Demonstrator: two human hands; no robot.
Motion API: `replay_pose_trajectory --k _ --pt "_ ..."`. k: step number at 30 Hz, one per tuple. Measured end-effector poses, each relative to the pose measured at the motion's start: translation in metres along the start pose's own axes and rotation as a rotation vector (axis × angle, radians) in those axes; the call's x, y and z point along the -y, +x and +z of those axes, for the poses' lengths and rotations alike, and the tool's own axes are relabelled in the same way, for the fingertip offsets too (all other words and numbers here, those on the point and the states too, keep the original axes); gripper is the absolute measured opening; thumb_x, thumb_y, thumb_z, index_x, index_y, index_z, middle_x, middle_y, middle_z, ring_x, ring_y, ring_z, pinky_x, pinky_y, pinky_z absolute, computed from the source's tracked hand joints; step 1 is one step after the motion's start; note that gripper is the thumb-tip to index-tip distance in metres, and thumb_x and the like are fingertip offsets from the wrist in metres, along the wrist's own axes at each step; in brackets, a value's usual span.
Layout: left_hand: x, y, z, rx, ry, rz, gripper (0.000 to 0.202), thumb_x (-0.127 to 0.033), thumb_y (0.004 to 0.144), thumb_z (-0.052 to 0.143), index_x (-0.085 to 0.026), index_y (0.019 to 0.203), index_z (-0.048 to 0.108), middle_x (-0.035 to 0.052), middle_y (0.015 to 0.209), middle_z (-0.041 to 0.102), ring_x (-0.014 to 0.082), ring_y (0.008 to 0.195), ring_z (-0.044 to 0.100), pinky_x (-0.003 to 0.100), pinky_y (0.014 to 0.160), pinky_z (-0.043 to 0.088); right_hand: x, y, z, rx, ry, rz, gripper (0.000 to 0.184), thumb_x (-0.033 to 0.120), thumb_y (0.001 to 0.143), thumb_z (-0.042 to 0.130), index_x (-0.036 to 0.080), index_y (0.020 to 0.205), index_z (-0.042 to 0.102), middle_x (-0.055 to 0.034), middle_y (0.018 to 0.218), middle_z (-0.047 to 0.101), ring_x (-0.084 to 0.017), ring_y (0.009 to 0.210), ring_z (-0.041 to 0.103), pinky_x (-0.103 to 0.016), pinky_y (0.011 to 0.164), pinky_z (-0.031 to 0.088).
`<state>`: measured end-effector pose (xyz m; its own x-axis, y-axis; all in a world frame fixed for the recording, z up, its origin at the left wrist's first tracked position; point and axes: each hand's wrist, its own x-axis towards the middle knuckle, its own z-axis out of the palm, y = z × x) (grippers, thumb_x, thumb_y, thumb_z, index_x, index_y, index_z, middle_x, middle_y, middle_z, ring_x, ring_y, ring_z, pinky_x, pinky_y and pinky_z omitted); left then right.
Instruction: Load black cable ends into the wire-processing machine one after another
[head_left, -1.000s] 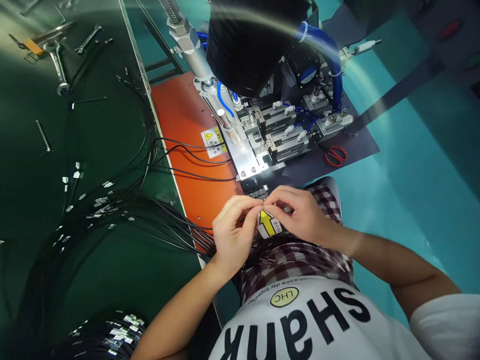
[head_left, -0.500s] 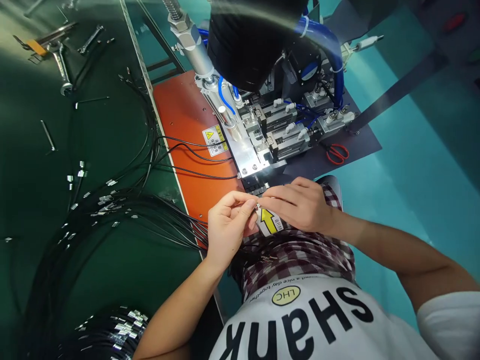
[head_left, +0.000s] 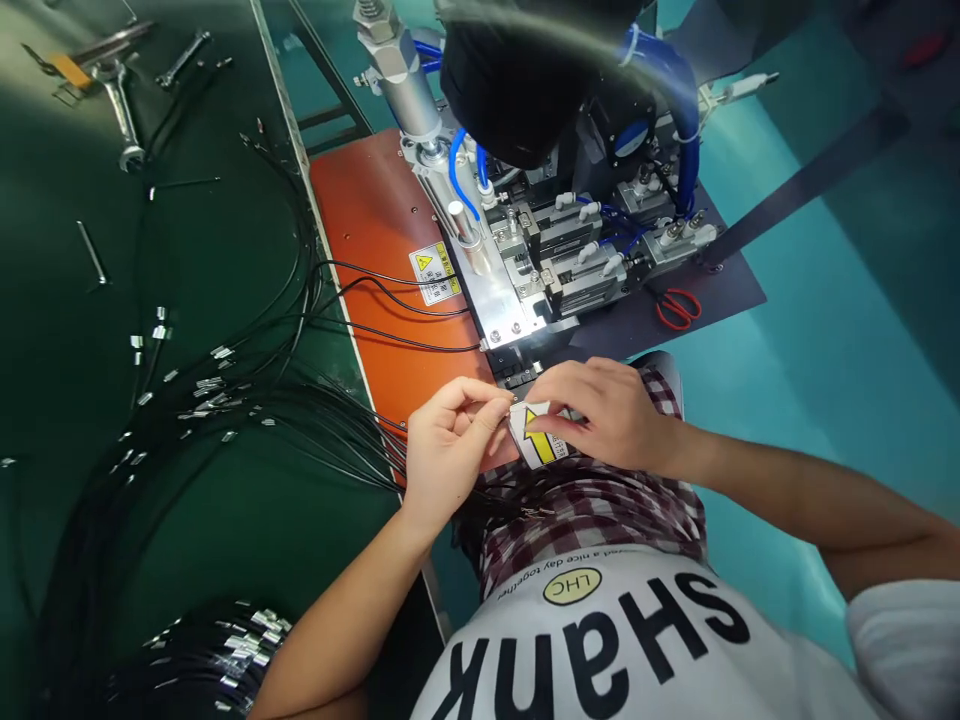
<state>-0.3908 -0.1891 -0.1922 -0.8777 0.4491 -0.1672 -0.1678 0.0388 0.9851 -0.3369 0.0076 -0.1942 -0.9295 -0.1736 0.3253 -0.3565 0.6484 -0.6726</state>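
While both hands meet just in front of the machine, the left hand (head_left: 450,440) pinches something very thin between thumb and forefinger, probably the end of one black cable, though the piece itself is too small to see clearly. The right hand (head_left: 600,415) is curled with its fingertips against those of the left, above a white label with a yellow arrow (head_left: 536,447); I cannot tell if it grips the same piece or only guides it. Both hands are closed and together, touching at the fingertips, just beside the dark fixture (head_left: 517,372) at the machine's near edge.

I judge that the main risk is the small end slipping out of the pinch, because so little of it is held. Another risk is fingers staying close to the fixture and the pneumatic machine (head_left: 555,250), if it would move. The loose cables (head_left: 300,440) cross the orange plate (head_left: 375,260) and could catch on the left wrist.

As for the surface, a dark green bench (head_left: 112,500) lies to the left, with many black cables with metal ends, a wrench (head_left: 120,110) and small tools further away. Red scissors (head_left: 677,308) lie on a dark mat at the right of the machine. Beyond it the floor (head_left: 825,330) is teal.
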Motion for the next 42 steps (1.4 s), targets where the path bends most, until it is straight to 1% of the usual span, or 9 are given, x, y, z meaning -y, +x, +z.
replay_pose_trajectory --k 5,11,14,19,23,32,37,40,42 --pt "0.000 -0.001 -0.002 0.078 -0.092 -0.109 0.013 -0.028 0.091 0.065 -0.017 0.087 0.063 -0.0017 0.067 0.057 0.0045 0.046 0.044 0.019 0.045 0.033 0.002 0.009 -0.009 -0.012 -0.298 -0.347 0.019 0.018 0.099 0.049 0.022 0.102 0.067 0.0009 0.099 0.073 -0.010 0.077 0.063 -0.030 0.067 0.034" --pt "0.015 -0.008 0.001 0.011 0.317 0.412 0.005 -0.017 0.086 0.068 -0.018 0.091 0.069 0.0056 0.088 0.068 0.0153 0.080 0.063 0.028 0.073 0.052 0.005 0.008 -0.004 0.387 0.392 0.345 0.038 0.043 0.099 0.048 0.015 0.084 0.067 -0.0042 0.081 0.071 -0.012 0.066 0.064 -0.026 0.060 0.041" --pt "0.013 -0.005 0.001 0.016 0.243 0.280 0.002 -0.019 0.088 0.066 -0.017 0.088 0.068 0.0049 0.085 0.066 0.0137 0.074 0.062 0.025 0.067 0.050 0.002 -0.001 0.003 0.405 0.623 0.481 0.042 0.049 0.099 0.046 0.013 0.092 0.066 -0.0050 0.083 0.072 -0.012 0.063 0.066 -0.025 0.056 0.043" --pt "0.000 0.005 -0.004 0.037 -0.048 -0.040 0.012 -0.027 0.088 0.069 -0.016 0.086 0.066 -0.0004 0.070 0.059 0.0058 0.049 0.047 0.020 0.047 0.035 -0.001 0.000 -0.004 0.015 -0.049 -0.045 0.015 0.030 0.095 0.062 0.021 0.106 0.066 -0.0013 0.102 0.073 -0.012 0.082 0.067 -0.029 0.073 0.041" --pt "0.001 0.006 -0.005 0.110 -0.139 -0.141 0.015 -0.029 0.088 0.069 -0.016 0.084 0.063 -0.0023 0.065 0.055 0.0045 0.046 0.044 0.019 0.046 0.031 -0.001 0.013 -0.015 0.005 -0.370 -0.408 0.020 0.015 0.099 0.048 0.022 0.104 0.067 0.0004 0.101 0.073 -0.010 0.079 0.063 -0.031 0.066 0.034" --pt "0.013 -0.003 0.001 -0.012 0.200 0.191 0.009 -0.027 0.087 0.069 -0.018 0.086 0.069 0.0051 0.083 0.066 0.0136 0.070 0.060 0.025 0.062 0.048 0.001 0.008 -0.005 0.432 0.397 0.344 0.033 0.041 0.100 0.047 0.014 0.095 0.065 -0.0026 0.085 0.073 -0.011 0.063 0.065 -0.026 0.061 0.043" --pt "0.005 0.007 -0.005 0.110 -0.093 -0.150 0.016 -0.031 0.087 0.070 -0.016 0.084 0.064 -0.0007 0.064 0.057 0.0054 0.046 0.044 0.019 0.045 0.031 -0.005 0.004 -0.007 0.063 -0.220 -0.164 0.016 0.028 0.099 0.055 0.022 0.109 0.066 -0.0009 0.107 0.073 -0.011 0.082 0.064 -0.030 0.071 0.037" --pt "0.005 0.007 -0.007 0.165 -0.146 -0.211 0.019 -0.032 0.088 0.069 -0.016 0.081 0.061 -0.0015 0.064 0.056 0.0040 0.043 0.039 0.019 0.043 0.030 -0.002 0.013 -0.014 0.128 -0.329 -0.376 0.023 0.019 0.101 0.045 0.023 0.097 0.068 0.0011 0.098 0.073 -0.010 0.076 0.060 -0.031 0.066 0.033" --pt "0.010 0.003 -0.006 0.151 -0.035 -0.141 0.017 -0.032 0.089 0.067 -0.017 0.082 0.062 0.0003 0.070 0.060 0.0055 0.046 0.043 0.020 0.045 0.036 0.001 0.019 -0.017 0.226 -0.209 -0.251 0.026 0.022 0.101 0.045 0.021 0.091 0.069 -0.0008 0.091 0.073 -0.011 0.073 0.058 -0.031 0.066 0.033"
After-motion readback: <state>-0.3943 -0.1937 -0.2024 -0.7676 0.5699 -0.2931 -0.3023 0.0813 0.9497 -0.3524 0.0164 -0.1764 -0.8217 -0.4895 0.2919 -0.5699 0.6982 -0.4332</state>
